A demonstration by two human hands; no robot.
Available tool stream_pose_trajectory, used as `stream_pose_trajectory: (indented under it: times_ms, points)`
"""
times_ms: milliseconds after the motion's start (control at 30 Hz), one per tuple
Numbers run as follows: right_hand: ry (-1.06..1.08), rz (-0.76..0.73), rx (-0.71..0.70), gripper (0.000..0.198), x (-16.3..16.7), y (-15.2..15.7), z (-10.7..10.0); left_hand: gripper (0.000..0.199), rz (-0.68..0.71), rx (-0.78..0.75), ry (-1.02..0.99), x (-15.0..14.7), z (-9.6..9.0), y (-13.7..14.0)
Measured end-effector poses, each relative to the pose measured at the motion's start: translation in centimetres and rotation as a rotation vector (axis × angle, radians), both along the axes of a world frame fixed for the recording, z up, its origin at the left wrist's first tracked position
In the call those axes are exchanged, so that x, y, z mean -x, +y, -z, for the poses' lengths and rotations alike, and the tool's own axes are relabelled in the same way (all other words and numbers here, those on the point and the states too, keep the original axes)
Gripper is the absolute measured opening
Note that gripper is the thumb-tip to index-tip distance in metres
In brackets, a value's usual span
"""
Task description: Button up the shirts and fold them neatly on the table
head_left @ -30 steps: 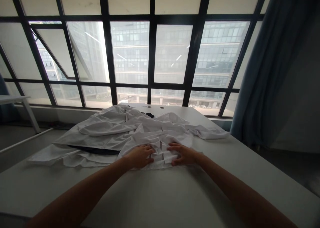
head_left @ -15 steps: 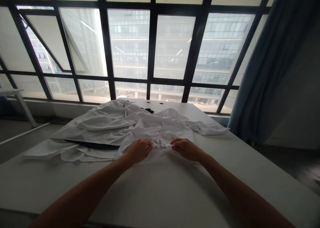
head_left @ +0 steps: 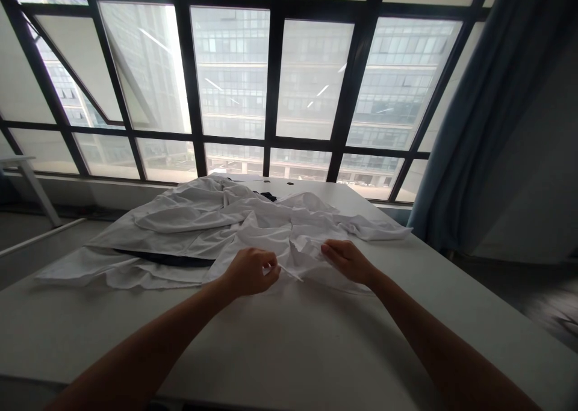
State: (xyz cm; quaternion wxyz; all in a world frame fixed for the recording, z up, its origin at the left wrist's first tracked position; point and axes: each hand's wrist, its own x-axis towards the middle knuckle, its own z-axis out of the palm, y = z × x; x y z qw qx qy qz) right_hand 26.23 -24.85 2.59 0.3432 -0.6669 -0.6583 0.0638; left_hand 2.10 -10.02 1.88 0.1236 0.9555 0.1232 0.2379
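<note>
A rumpled white long-sleeved garment (head_left: 266, 236) lies spread over the white table in front of me. My left hand (head_left: 253, 271) is closed in a pinch at its near edge, where a thin corner of cloth points right from the fingertips. Opposite it, my right hand (head_left: 347, 260) pinches the cloth between thumb and fingers. Between my hands the fabric parts into two edges with a small upright fold. A dark strip (head_left: 167, 258) shows between the white layers on the left. One sleeve (head_left: 379, 229) stretches out to the right.
The white table (head_left: 271, 351) reaches from me toward a wall of black-framed windows (head_left: 235, 74). A small black item (head_left: 266, 195) lies behind the cloth. A blue-grey curtain (head_left: 456, 140) hangs at the right. Another white table's leg (head_left: 40, 191) stands at the left.
My hands have moved apart, the right one shifting right and slightly up. The cloth that was stretched between them has opened into two edges. The view has tilted slightly.
</note>
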Motion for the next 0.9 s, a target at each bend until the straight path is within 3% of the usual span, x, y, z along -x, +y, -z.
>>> stream_pose_trajectory:
  times_ms: [200,300,400,533,600,800,900]
  points:
    - [-0.086,-0.127,0.275,0.042,1.1,-0.7,-0.6,0.043,0.162,-0.100,0.194,-0.6,1.2,-0.8]
    - [-0.163,-0.089,0.388,0.051,1.3,-1.0,-1.0,0.029,0.133,-0.126,0.261,-1.2,2.2,-0.7]
    - [-0.266,-0.008,0.487,0.042,1.3,-0.9,-0.8,0.015,0.065,-0.107,0.288,-1.5,2.8,-0.3]
    - [-0.344,-0.003,0.443,0.016,1.1,-0.5,0.0,0.024,0.029,0.049,0.195,-1.7,2.6,0.3]
    - [-0.308,-0.023,0.415,0.014,0.9,-0.4,0.1,0.027,0.036,0.165,0.114,-1.7,2.2,0.5]
    - [0.039,-0.074,0.258,0.033,-0.5,-0.8,-1.0,0.035,0.080,0.414,-0.081,-1.2,0.7,0.7]
    - [0.071,-0.096,0.339,0.045,-1.2,-1.0,-1.0,0.046,0.140,0.492,0.023,-0.8,0.3,0.8]
